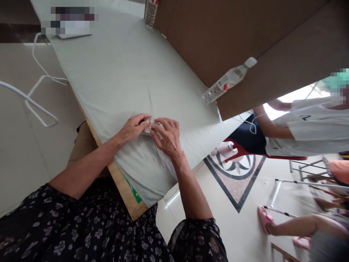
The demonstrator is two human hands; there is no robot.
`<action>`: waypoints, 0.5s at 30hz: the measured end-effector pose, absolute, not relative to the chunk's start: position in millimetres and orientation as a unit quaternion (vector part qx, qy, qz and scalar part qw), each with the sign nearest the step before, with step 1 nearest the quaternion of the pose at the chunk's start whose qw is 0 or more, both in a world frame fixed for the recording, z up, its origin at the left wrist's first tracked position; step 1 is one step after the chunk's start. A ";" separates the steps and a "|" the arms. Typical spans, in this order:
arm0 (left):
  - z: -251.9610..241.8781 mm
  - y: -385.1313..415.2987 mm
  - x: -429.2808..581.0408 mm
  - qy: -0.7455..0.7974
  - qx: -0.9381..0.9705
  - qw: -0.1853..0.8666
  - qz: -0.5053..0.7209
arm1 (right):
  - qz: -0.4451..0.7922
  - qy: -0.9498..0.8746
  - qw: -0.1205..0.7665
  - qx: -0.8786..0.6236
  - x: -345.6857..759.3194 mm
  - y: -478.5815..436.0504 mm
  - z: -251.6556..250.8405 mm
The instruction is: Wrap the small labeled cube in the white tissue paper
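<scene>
Between my two hands is a small, clear-looking packet (148, 128) with pinkish marks; its exact kind is too small to make out. My left hand (133, 127) pinches its left side between thumb and fingers. From the right, my right hand (167, 135) bends over it, with the thumb and fingertips at its edge. Fingers hide part of the packet. Both hands rest low over the pale green cloth (117, 76) that covers the table, close to its near corner.
A clear plastic bottle (229, 80) stands beside a large brown cardboard panel (231, 32); another bottle (151, 14) is at the far edge. A white device (75, 31) lies at the far left, near a white cable (35, 105). A person in a white shirt (283, 127) sits at right.
</scene>
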State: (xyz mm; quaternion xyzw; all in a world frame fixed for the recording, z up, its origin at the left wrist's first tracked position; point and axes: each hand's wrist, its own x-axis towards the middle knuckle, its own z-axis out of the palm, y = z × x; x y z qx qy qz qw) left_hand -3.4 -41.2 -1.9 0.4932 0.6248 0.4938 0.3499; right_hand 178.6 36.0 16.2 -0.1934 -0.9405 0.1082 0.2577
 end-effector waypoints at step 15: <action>-7.9 -40.9 -0.2 0.625 0.472 0.352 0.513 | 0.307 -0.879 0.255 -0.260 189.0 52.6 -8.1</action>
